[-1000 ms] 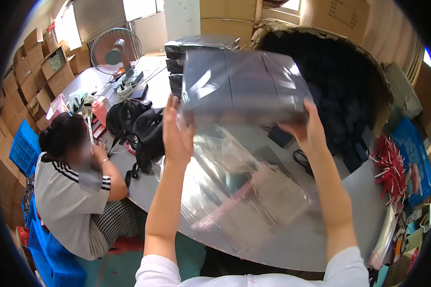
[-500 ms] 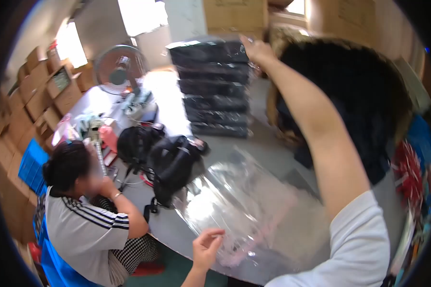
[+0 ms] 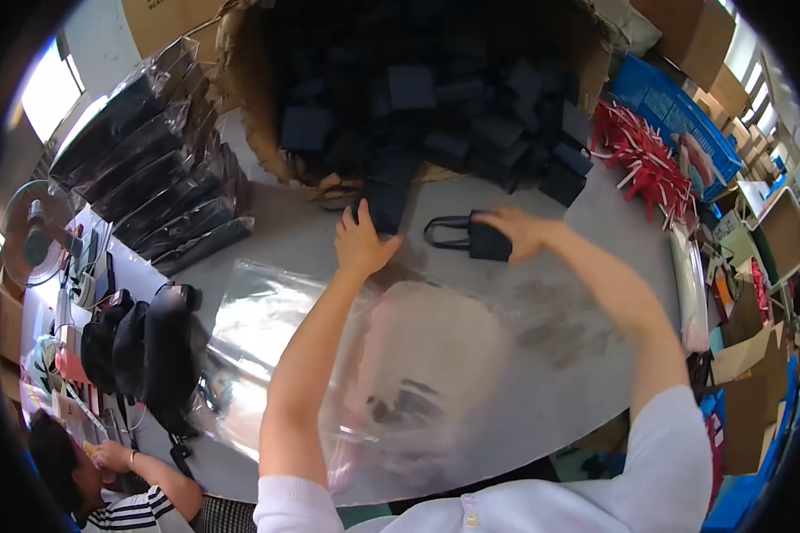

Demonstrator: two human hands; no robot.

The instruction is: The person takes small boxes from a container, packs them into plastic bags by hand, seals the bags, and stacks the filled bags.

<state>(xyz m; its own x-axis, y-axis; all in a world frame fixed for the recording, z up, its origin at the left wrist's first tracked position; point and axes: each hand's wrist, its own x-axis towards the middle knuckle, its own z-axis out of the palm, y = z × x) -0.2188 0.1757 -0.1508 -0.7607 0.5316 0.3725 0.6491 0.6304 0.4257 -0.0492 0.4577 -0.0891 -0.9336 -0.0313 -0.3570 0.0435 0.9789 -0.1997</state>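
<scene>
My right hand [image 3: 523, 233] grips the edge of a small black handbag [image 3: 487, 240] that lies on the grey table, its loop handle pointing left. To the left of it, my left hand [image 3: 363, 242] rests with spread fingers against a dark, flat bag-like piece [image 3: 387, 202] at the front of the heap. The heap of small dark bags [image 3: 498, 133] spills from a big torn cardboard box [image 3: 251, 107]. Below my left forearm, clear plastic bags [image 3: 267, 311] lie spread on the table.
Left of the box stands a stack of plastic-wrapped black packs [image 3: 156, 169]. Black pouches [image 3: 164, 346] and a fan [image 3: 37, 231] are further left, near a seated person [image 3: 142, 497]. Red-and-white strips [image 3: 644, 164] and a blue crate [image 3: 676, 115] lie at the right.
The view has swung right. My right hand has left the top of the wrapped stack and come to the small handbag. My left hand has moved forward from the table's front edge to the dark piece.
</scene>
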